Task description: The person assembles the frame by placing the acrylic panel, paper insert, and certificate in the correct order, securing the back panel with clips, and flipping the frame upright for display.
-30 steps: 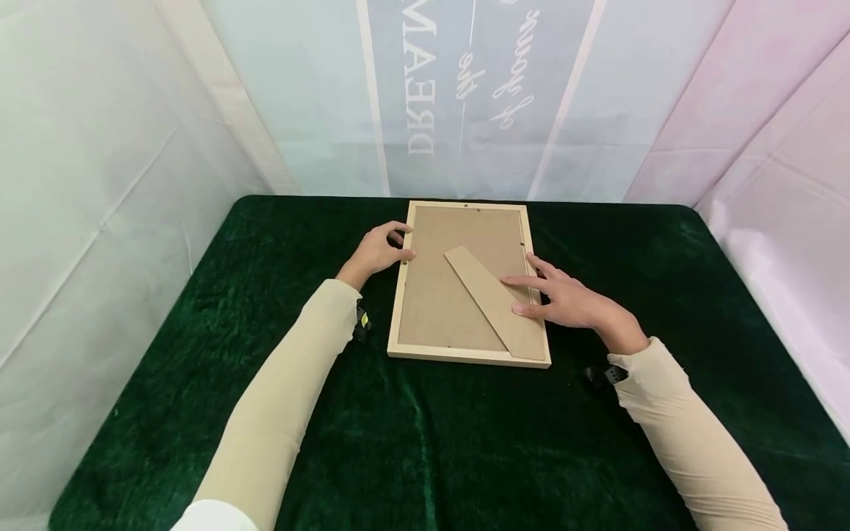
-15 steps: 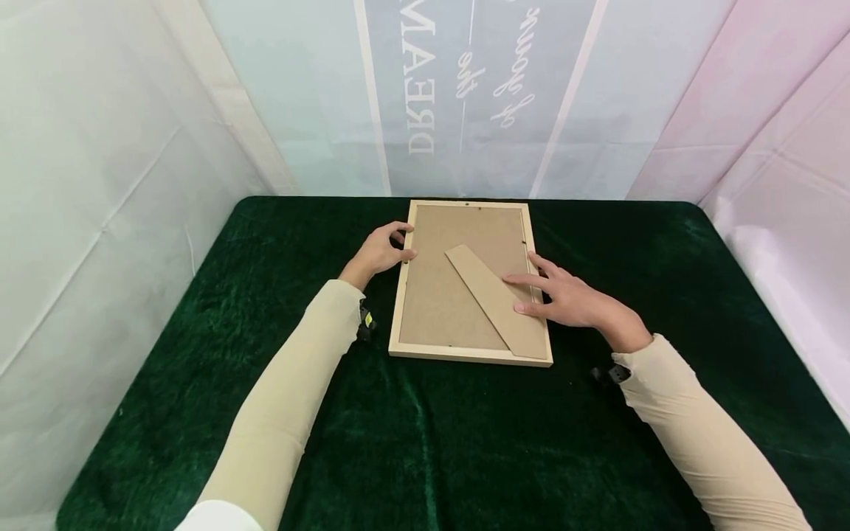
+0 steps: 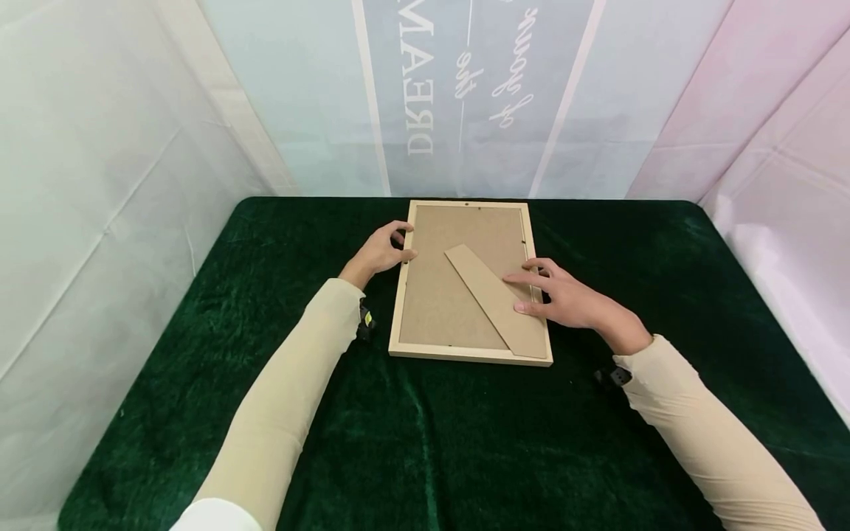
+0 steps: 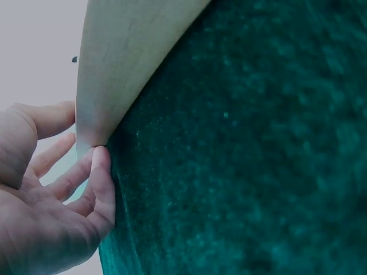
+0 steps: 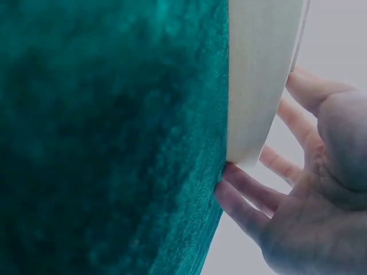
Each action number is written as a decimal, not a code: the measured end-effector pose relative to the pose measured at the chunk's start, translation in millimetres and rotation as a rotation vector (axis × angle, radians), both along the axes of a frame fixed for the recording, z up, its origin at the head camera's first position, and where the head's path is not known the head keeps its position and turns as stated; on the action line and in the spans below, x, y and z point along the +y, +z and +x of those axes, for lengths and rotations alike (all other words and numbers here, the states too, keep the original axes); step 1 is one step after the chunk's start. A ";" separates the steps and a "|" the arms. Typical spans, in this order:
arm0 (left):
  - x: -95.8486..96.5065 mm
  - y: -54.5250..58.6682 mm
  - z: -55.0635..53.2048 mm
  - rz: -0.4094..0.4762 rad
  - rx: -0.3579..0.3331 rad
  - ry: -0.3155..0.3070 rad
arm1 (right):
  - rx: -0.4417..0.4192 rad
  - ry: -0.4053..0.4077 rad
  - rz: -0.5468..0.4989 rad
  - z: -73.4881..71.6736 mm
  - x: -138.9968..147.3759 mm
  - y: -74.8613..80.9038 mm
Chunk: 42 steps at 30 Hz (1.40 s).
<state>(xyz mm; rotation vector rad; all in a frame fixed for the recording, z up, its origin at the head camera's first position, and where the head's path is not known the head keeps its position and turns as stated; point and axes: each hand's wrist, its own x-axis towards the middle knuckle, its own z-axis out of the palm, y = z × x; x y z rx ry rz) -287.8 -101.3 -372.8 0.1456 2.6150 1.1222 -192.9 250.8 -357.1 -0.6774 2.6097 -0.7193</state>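
Observation:
A light wooden picture frame [image 3: 402,310] lies back up on the green cloth, its brown backboard [image 3: 438,295] showing. Across the backboard's right half slants a flat stand leg [image 3: 491,299]. My left hand [image 3: 378,249] pinches the frame's left edge, thumb on top and fingers against the outer side; the left wrist view shows fingertips [image 4: 101,153] at the bottom of that side. On the right, my right hand [image 3: 571,296] rests with spread fingers, thumb and index finger on the stand leg. Other fingertips [image 5: 226,192] touch the frame's side near the cloth in the right wrist view.
Dark green velvet [image 3: 299,442] covers the table, with a crease running toward the front. A printed curtain [image 3: 491,96] hangs behind the far edge, and white fabric [image 3: 86,184] stands at the left. Small dark tabs [image 3: 523,242] sit along the frame's inner rim.
One finger of my right hand has shifted from the frame's right side up onto its border and bends more. My left hand and the frame stay nearly in place.

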 end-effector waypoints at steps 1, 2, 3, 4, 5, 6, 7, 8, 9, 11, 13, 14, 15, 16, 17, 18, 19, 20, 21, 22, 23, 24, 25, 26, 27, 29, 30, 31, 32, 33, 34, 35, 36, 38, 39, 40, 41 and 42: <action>0.4 -0.5 -0.5 0.000 -0.001 0.003 | 0.000 0.000 -0.001 0.3 0.2 -0.2; 0.5 -0.8 -0.7 0.001 0.000 0.004 | 0.000 -0.001 -0.004 0.5 0.3 -0.4; 0.7 -1.1 -0.7 0.003 0.000 0.009 | 0.003 0.001 -0.005 0.7 0.4 -0.6; 1.0 -1.3 -0.6 0.004 0.000 0.012 | 0.005 0.002 -0.007 0.8 0.5 -0.9; 1.2 -1.6 -0.5 0.002 -0.001 0.013 | 0.008 0.003 -0.008 0.9 0.6 -1.2; 1.4 -1.7 -0.1 -0.001 0.000 0.013 | 0.010 0.004 -0.008 0.9 0.8 -1.5; 1.7 -1.6 0.5 -0.001 0.003 0.013 | 0.009 0.004 -0.009 1.0 0.9 -1.8; 1.7 -1.8 0.9 -0.003 0.005 0.011 | 0.009 0.003 -0.008 1.2 0.9 -2.2; 1.7 -2.3 0.9 -0.005 0.010 0.008 | 0.009 0.002 -0.008 1.4 0.7 -2.6; 1.0 -3.2 0.7 -0.016 0.025 -0.004 | 0.007 -0.001 -0.008 1.6 0.4 -3.5; 0.0 -3.6 0.7 -0.023 0.041 -0.015 | 0.006 -0.002 -0.011 1.6 -0.1 -4.6; -0.5 -3.9 0.7 -0.027 0.046 -0.019 | 0.006 -0.001 -0.012 1.5 -0.3 -5.2; -1.0 -4.2 0.9 -0.030 0.051 -0.024 | 0.006 0.002 -0.013 1.4 -0.6 -6.0; -1.3 -4.5 1.2 -0.034 0.051 -0.027 | 0.008 0.004 -0.014 1.4 -0.9 -6.8; -1.5 -4.9 1.5 -0.037 0.050 -0.030 | 0.009 0.005 -0.014 1.6 -1.2 -7.6; -1.6 -5.2 1.9 -0.045 0.051 -0.035 | 0.010 0.008 -0.012 1.7 -1.3 -8.5; -1.3 -5.6 2.1 -0.055 0.052 -0.040 | 0.012 0.011 -0.011 1.8 -1.4 -9.3; -0.9 -5.5 2.4 -0.069 0.055 -0.045 | 0.012 0.011 -0.010 2.0 -1.4 -9.8; 0.0 -5.1 2.7 -0.082 0.059 -0.051 | 0.013 0.010 -0.008 2.1 -1.3 -10.1; 0.9 -4.5 2.8 -0.098 0.065 -0.056 | 0.014 0.006 -0.006 2.0 -1.0 -10.0; 2.2 -3.4 3.0 -0.111 0.071 -0.060 | 0.015 0.002 -0.003 1.9 -0.7 -9.7; 3.6 -2.1 3.1 -0.127 0.079 -0.065 | 0.017 -0.002 -0.001 1.7 -0.2 -9.1; 5.1 -0.7 3.1 -0.139 0.085 -0.068 | 0.017 -0.008 0.001 1.6 0.2 -8.2; 6.7 0.9 3.3 -0.149 0.090 -0.071 | 0.017 -0.013 0.005 1.4 0.7 -7.3; 8.3 2.5 3.3 -0.156 0.094 -0.073 | 0.016 -0.016 0.006 1.2 1.4 -6.5; 9.7 4.4 3.7 -0.172 0.095 -0.074 | 0.012 -0.018 0.007 0.6 1.3 -5.5; 10.3 4.9 3.6 -0.182 0.095 -0.075 | 0.009 -0.018 0.008 0.3 1.2 -5.1; 10.8 5.1 3.8 -0.189 0.093 -0.074 | 0.007 -0.017 0.009 0.0 1.1 -4.8; 11.4 5.6 3.9 -0.200 0.094 -0.076 | 0.006 -0.016 0.011 -0.3 1.1 -4.8; 11.8 5.5 3.6 -0.216 0.097 -0.079 | 0.005 -0.015 0.010 -0.5 1.1 -4.7; 12.2 5.4 3.5 -0.233 0.101 -0.086 | 0.003 -0.015 0.010 -0.7 1.0 -4.5; 12.7 5.2 3.6 -0.252 0.109 -0.092 | 0.002 -0.015 0.009 -0.9 1.1 -4.6; 13.1 5.0 3.5 -0.270 0.118 -0.098 | 0.001 -0.016 0.007 -1.1 1.2 -4.6; 13.9 4.3 3.7 -0.300 0.137 -0.104 | -0.003 -0.018 0.002 -1.2 1.3 -4.4; 14.0 3.8 3.9 -0.308 0.140 -0.103 | -0.006 -0.019 -0.002 -1.1 1.3 -4.2; 14.1 3.5 4.5 -0.311 0.141 -0.100 | -0.009 -0.021 -0.004 -1.0 1.2 -4.0; 14.0 3.0 5.0 -0.311 0.139 -0.095 | -0.010 -0.020 -0.004 -0.9 1.1 -4.0; 13.9 2.7 5.4 -0.306 0.135 -0.092 | -0.011 -0.021 -0.003 -0.8 0.9 -3.9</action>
